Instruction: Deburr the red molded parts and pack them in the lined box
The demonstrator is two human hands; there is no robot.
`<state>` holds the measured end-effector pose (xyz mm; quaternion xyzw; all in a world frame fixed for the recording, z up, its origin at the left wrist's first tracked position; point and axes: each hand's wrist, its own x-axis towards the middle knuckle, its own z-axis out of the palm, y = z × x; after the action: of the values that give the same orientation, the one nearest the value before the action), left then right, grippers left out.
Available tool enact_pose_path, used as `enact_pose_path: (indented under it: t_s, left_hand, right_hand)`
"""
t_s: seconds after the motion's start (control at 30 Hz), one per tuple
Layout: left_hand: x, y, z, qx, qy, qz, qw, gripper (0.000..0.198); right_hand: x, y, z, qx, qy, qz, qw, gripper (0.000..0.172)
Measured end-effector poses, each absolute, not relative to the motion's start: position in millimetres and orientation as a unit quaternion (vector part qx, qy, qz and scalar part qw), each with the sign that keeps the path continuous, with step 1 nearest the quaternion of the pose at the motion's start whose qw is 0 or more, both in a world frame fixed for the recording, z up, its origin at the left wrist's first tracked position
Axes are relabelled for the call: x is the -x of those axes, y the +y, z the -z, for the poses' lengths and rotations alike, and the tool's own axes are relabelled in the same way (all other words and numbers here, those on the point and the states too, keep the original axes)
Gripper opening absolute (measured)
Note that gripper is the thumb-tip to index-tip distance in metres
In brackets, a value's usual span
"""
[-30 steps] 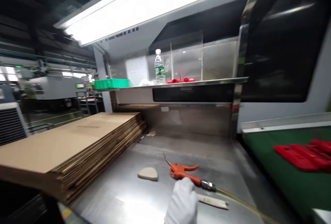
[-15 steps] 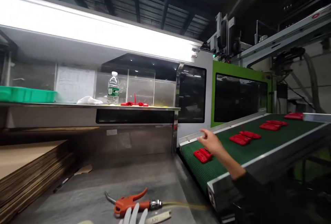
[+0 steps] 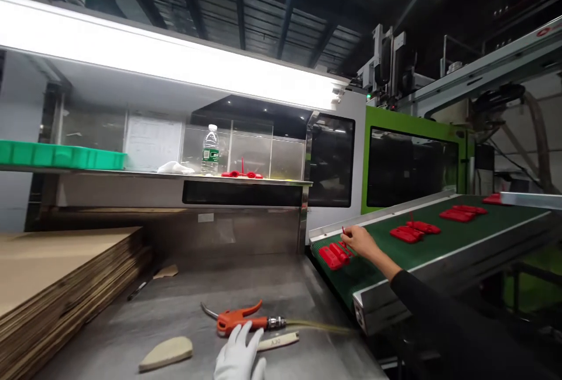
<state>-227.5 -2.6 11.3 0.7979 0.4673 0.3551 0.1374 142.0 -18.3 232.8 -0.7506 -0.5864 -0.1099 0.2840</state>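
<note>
My right hand (image 3: 360,240), bare below a black sleeve, pinches the thin upright sprue of a red plastic moulding (image 3: 333,256) at the low end of the green conveyor belt (image 3: 373,277). The moulding is made up of flat red pieces joined together. My left hand (image 3: 239,355), in a white glove, shows at the bottom with its fingers stretched out and apart. Its fingertips are at the handle of an orange air blow gun (image 3: 235,320); whether they touch it I cannot tell. Beside them lies a pale strip with dark lettering (image 3: 278,341).
More red mouldings (image 3: 415,230) lie farther up the belt. On the metal table are a beige pad (image 3: 165,353), a pen (image 3: 137,291) and stacked cardboard (image 3: 83,274). The shelf above holds a green tray (image 3: 61,156), a water bottle (image 3: 211,150) and another red moulding (image 3: 241,175).
My right hand has come down and closed on the sprue of the nearest red moulding. More of my gloved left hand has come into view by the blow gun. The view has shifted left.
</note>
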Motion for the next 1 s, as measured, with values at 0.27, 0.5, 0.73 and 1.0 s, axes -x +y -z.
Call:
enact_pose_path:
  t_s: [0.27,0.5,0.73,1.0]
  left_hand:
    - [194.8,-94.3,-45.2,-0.395,0.065,-0.450,0.798,0.089]
    - [211.9,-165.2,-64.7,-0.258,0.071,-0.434,0.860,0.032]
    - [231.5,-171.9,-84.5,-0.273,-0.009,-0.389,0.880,0.041]
    - [242.2,-165.5,-78.8,-0.259,-0.035,-0.408,0.875,0.064]
  right_hand:
    - [-6.7,-145.9,-133.7,0.482,-0.765,0.153,0.399,0.027]
    - [-9.5,-198.3,-117.6,0.458,-0.798,0.135,0.369,0.032]
    - [-23.3,-215.8,-101.4,0.441,-0.457,-0.518,0.573,0.059]
    - [23.1,-200.2,-99.7,0.148,-0.342,-0.725,0.580,0.048]
